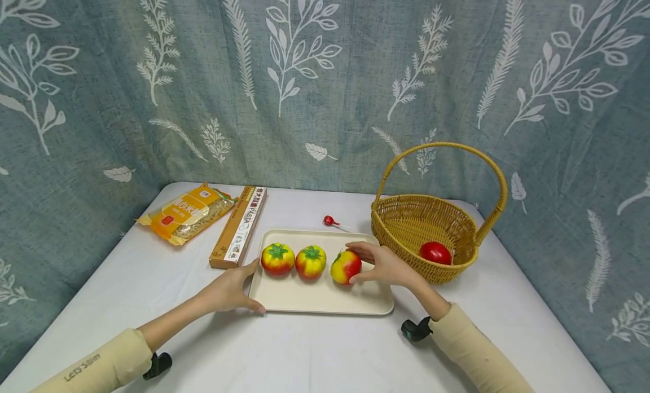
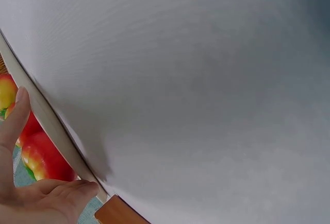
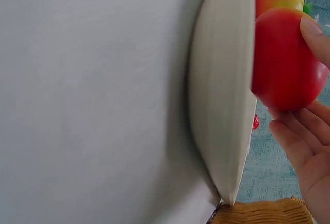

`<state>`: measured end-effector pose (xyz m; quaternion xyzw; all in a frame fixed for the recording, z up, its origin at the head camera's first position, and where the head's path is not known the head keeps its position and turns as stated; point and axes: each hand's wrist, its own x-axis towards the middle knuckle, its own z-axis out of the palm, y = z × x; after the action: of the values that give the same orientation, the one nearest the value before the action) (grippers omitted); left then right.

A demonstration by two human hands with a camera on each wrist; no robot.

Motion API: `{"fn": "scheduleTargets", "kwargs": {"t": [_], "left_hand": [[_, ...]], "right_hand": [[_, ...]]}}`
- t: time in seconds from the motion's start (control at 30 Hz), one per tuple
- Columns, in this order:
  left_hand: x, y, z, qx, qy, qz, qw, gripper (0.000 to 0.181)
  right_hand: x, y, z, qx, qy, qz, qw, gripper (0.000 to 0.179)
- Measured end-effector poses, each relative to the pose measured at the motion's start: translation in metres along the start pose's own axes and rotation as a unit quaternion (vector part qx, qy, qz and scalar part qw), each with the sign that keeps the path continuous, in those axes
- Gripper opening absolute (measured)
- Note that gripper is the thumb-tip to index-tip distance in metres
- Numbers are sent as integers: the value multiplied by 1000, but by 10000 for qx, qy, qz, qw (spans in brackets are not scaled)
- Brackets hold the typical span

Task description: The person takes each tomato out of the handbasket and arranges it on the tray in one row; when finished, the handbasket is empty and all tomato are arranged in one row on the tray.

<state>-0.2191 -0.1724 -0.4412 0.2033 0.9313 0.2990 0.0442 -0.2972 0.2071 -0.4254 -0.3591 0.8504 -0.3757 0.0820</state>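
Observation:
My left hand (image 1: 231, 288) touches the left end of the cream tray (image 1: 320, 303), its thumb and fingers spread along the rim. In the left wrist view, the thumb tip lies against that rim. The right hand (image 1: 384, 265) grips a red-and-yellow fruit (image 1: 346, 267) with a green leafy top, thumb on the near side and fingers on the far side. This fruit is tilted over the tray's right half, its red underside (image 3: 286, 62) showing in the right wrist view. Two similar fruits, one at left (image 1: 277, 259) and one at centre (image 1: 311, 263), sit upright on the tray.
Right of the tray stands a wicker basket (image 1: 406, 235) with a tall handle and a red fruit (image 1: 435, 252) inside. Behind the tray lies a red lollipop (image 1: 330, 220). A pasta box (image 1: 240, 226) and an orange food bag (image 1: 188, 212) lie at the back left.

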Motion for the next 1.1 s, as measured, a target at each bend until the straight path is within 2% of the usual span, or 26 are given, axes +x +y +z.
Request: {"fn": "scheduleTargets", "kwargs": {"t": [0.13,0.33,0.4,0.6,0.73,0.93,1.1], "left_hand": [[0,0,0,9,-7,12,10000,118],[0,0,-1,-17,-20,18,10000,118],[0,0,-1,-15,-16,24,10000,118],[-1,0,0,-32,-9,28,10000,117],[-1,-1,1,-7,-6,-5,10000,117],[0,0,1,-7,-6,-33,10000,117],[0,0,0,-8,-28,-62,10000,117]], "right_hand": [[-7,-3,-1,-330,17,-97,9994,73],[-18,-37,-7,-131,-45,-219,9997,66],[-20,-42,-8,-103,-79,-193,9997,64],[-17,-19,-6,-134,99,-152,9997,53],[-18,-6,-8,-60,17,-41,10000,57],[-25,-5,-15,-204,-353,89,9991,67],[-29,-6,-20,-295,-415,175,9985,70]]}}
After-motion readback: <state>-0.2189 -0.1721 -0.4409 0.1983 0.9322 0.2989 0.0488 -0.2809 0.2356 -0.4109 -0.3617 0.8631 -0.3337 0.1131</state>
